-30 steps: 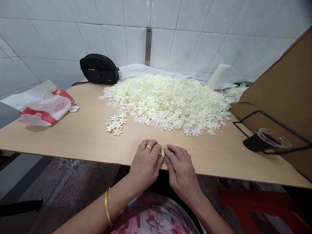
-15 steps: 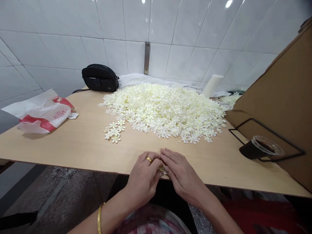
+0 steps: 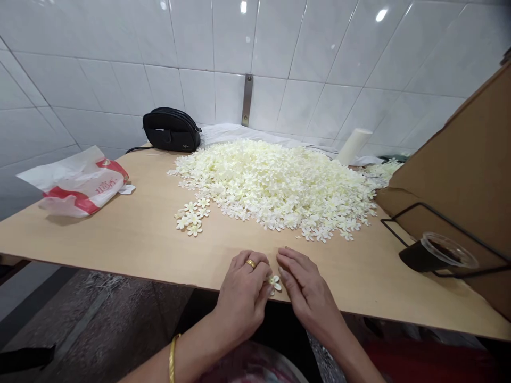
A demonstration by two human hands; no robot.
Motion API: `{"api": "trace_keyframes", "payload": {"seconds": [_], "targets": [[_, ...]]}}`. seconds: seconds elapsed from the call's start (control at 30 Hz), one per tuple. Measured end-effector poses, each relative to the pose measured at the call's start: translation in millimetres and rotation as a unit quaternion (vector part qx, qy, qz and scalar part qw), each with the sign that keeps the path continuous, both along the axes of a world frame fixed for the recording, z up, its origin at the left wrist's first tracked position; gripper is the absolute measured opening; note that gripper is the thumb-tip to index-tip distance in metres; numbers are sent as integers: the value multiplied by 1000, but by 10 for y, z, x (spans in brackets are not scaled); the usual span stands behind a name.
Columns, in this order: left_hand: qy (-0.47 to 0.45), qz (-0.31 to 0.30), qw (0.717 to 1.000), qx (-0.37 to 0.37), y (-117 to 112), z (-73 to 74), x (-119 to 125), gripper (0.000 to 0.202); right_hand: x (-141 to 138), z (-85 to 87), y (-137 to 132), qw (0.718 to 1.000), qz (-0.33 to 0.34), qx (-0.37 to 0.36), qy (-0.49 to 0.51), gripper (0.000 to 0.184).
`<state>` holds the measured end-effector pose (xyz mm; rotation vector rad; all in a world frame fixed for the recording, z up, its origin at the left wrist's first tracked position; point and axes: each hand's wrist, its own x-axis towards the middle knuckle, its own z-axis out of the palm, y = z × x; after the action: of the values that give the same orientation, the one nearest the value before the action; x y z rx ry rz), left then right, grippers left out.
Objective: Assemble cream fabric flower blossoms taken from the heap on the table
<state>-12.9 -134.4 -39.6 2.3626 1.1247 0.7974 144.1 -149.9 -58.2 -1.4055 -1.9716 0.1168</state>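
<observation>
My left hand [image 3: 244, 290], with a gold ring, rests at the table's near edge and pinches a small cream fabric flower [image 3: 274, 281]. My right hand [image 3: 305, 287] lies just right of that flower, fingers curled, its fingertips touching or nearly touching the petals. A big heap of the same cream flowers [image 3: 279, 183] covers the middle of the table [image 3: 120, 234]. A small cluster of flowers [image 3: 192, 216] lies apart at the heap's left front.
A black pouch [image 3: 172, 130] sits at the back by the tiled wall. A red and white plastic bag [image 3: 80, 183] lies at the left. A cardboard sheet [image 3: 459, 159], a black wire stand [image 3: 447, 234] and a lidded dark cup [image 3: 437, 254] are at the right. A white roll [image 3: 353, 144] stands behind the heap.
The flower between my fingers has come into plainer view as my hands parted slightly. The camera tilted and shifted a little; the heap and other objects stay put.
</observation>
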Motion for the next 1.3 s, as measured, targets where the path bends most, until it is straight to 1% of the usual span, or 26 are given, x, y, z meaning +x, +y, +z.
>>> {"api": "trace_keyframes", "payload": {"seconds": [0.07,0.17,0.37,0.43,0.53,0.6,0.7,0.8,0.9,1.0,1.07,1.1,1.17,1.23,1.3], "targets": [[-11,-20,1000,-6,-15,-11,35,9,-38,-19,-4,1000,2,11,-11,25],[-16,-47,999,7,-41,-47,87,11,-63,-52,7,999,4,19,-27,26],[6,-58,997,47,-25,-97,133,15,-54,-105,11,998,-8,38,-51,29],[29,-43,997,51,7,-83,131,15,-56,-104,3,998,-13,33,-43,27],[69,17,997,41,64,-48,116,11,-67,-89,-9,999,-6,23,-39,24],[90,43,994,42,94,-34,102,11,-73,-76,-13,999,4,24,-45,24],[107,48,992,47,127,-31,74,16,-70,-51,-14,999,19,15,-42,23],[97,56,993,37,158,-14,31,14,-60,-7,-14,999,24,-18,-17,21],[75,38,996,17,195,26,-12,12,-62,42,-17,998,21,-51,11,18],[50,-4,999,-9,223,58,-28,11,-78,66,-30,997,17,-71,39,15],[15,-24,999,-38,236,63,-12,7,-88,73,-38,994,13,-86,67,15],[-10,-29,998,-62,247,62,3,5,-89,79,-34,991,8,-100,87,14],[-75,-36,988,-132,300,63,47,4,-81,104,11,979,6,-142,144,11],[-162,-47,959,-226,411,85,94,8,-58,159,127,957,27,-183,224,7],[-246,-63,915,-313,580,142,124,11,-26,248,311,929,63,-205,301,4]]}}
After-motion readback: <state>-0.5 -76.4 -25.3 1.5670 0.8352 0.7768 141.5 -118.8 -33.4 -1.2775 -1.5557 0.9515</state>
